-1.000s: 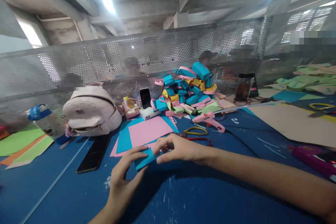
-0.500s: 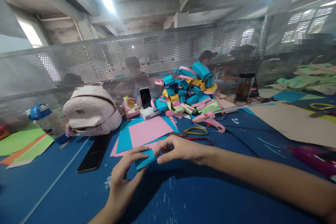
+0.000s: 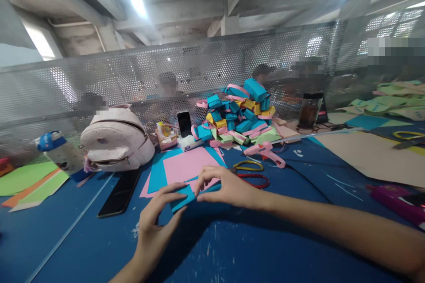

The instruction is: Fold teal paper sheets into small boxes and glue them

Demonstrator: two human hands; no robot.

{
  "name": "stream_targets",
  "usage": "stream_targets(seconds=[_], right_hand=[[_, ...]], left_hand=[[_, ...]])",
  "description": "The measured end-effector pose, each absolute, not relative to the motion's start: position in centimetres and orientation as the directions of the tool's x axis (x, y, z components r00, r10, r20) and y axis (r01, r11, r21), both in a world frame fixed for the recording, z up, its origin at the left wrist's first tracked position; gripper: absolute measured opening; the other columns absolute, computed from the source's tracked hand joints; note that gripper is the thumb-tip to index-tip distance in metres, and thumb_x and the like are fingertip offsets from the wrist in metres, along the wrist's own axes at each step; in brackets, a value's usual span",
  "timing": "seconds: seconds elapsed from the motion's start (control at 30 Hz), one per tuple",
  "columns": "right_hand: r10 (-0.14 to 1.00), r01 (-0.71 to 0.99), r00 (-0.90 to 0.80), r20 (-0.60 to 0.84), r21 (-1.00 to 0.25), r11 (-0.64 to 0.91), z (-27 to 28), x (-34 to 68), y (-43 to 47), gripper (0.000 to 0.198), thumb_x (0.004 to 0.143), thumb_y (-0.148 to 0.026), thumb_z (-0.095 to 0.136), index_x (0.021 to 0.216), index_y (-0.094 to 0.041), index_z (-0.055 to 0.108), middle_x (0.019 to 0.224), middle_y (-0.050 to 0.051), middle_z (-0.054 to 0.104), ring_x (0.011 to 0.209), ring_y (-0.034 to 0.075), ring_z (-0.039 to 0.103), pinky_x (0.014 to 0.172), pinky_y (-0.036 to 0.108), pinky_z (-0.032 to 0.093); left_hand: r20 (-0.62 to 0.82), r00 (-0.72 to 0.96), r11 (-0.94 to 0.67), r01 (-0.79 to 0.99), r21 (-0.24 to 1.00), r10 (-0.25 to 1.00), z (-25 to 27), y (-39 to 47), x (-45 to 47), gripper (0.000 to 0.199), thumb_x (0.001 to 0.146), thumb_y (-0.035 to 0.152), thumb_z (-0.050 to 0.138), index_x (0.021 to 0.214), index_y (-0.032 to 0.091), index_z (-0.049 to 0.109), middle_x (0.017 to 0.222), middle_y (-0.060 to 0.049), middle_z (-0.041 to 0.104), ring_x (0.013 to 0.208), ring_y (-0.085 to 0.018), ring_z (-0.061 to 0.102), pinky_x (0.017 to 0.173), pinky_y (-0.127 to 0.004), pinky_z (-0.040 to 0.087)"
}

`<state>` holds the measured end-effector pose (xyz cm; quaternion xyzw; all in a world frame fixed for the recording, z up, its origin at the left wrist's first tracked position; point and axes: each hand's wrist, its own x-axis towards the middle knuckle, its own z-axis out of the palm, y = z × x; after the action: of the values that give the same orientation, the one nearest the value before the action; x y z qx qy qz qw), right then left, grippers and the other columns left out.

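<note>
A small blue folded-paper box (image 3: 181, 201) is held just above the blue table. My left hand (image 3: 153, 223) grips its left side, fingers over the top and thumb below. With its fingertips pinched, my right hand (image 3: 227, 188) is at the box's right end, where strips of blue paper show around the fingers. Part of the right end is hidden by those fingers. Behind the hands lie pink (image 3: 189, 163) and blue sheets of paper (image 3: 156, 180). Scissors with yellow (image 3: 249, 167) and red handle loops lie just beyond my right hand.
A pink glue gun (image 3: 265, 152) with a cord lies before a heap of blue, yellow and pink paper boxes (image 3: 234, 115). To the left are a black phone (image 3: 119, 194), pale backpack (image 3: 116, 141) and bottle (image 3: 63, 154). A perforated metal screen (image 3: 133, 70) stands behind.
My right fingers have closed in on the box's right end, and more blue paper shows around them. The left hand keeps its hold with barely any shift.
</note>
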<state>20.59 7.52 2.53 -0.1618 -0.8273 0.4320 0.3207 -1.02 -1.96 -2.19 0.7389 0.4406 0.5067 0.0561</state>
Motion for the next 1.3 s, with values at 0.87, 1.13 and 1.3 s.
stream_targets(seconds=[0.87, 1.13, 1.3], right_hand=[[0.132, 0.137, -0.646, 0.752, -0.056, 0.989, 2.2, 21.3, 7.1, 0.014, 0.094, -0.032, 0.061, 0.092, -0.022, 0.071, 0.09, 0.003, 0.068, 0.087, 0.018, 0.054, 0.076, 0.032, 0.038], [0.181, 0.107, -0.627, 0.757, -0.146, 0.983, 2.4, 21.4, 7.5, 0.012, 0.091, -0.031, 0.066, 0.088, -0.023, 0.073, 0.087, 0.003, 0.068, 0.084, 0.018, 0.055, 0.075, 0.032, 0.04], [0.362, 0.014, -0.605, 0.709, -0.445, 0.895, 2.5, 21.0, 7.4, 0.004, 0.084, -0.026, 0.074, 0.082, -0.022, 0.074, 0.084, 0.002, 0.067, 0.084, 0.017, 0.058, 0.077, 0.032, 0.045]], left_hand=[[0.569, 0.062, -0.495, 0.575, 0.651, 0.82, -2.5, -1.9, -0.6, 0.053, 0.085, 0.023, 0.068, 0.135, 0.03, 0.051, 0.134, -0.006, 0.061, 0.125, -0.024, 0.058, 0.104, -0.037, 0.049], [0.553, 0.071, -0.488, 0.57, 0.661, 0.831, -2.2, -2.0, -0.5, 0.042, 0.086, 0.024, 0.066, 0.127, 0.029, 0.06, 0.132, -0.006, 0.064, 0.124, -0.024, 0.059, 0.103, -0.036, 0.051], [0.55, 0.048, -0.484, 0.543, 0.686, 0.834, -2.2, -1.9, -0.4, 0.04, 0.085, 0.024, 0.067, 0.125, 0.028, 0.062, 0.13, -0.007, 0.065, 0.123, -0.025, 0.06, 0.101, -0.036, 0.053]])
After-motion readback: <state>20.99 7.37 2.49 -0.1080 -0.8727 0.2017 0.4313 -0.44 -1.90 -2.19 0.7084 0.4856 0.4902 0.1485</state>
